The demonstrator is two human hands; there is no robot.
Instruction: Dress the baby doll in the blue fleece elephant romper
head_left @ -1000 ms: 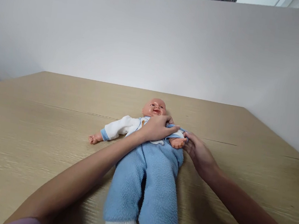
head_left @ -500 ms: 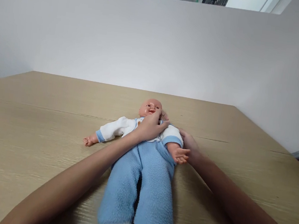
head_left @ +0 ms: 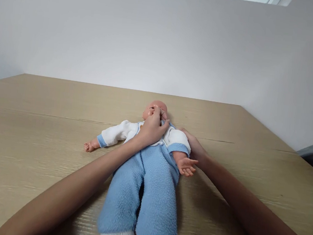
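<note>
A baby doll (head_left: 149,177) in a light blue fleece suit with white sleeves lies on its back on the wooden table (head_left: 32,118), head away from me. My left hand (head_left: 152,128) rests on the doll's upper chest, its fingers curled up against the chin and mouth. My right hand (head_left: 194,146) is tucked behind the doll's right-side shoulder and arm, partly hidden by the white sleeve. The doll's bare hand on that side sticks out in front of my wrist. Its other arm lies stretched out to the left.
A plain white partition wall (head_left: 165,39) stands along the far edge of the table. The table's right edge (head_left: 283,147) runs diagonally at the right, with a dark gap beyond it.
My left hand slid from the doll's chest up to its chin and face. My right hand left the doll's hand and went behind its shoulder; that arm now lies lower.
</note>
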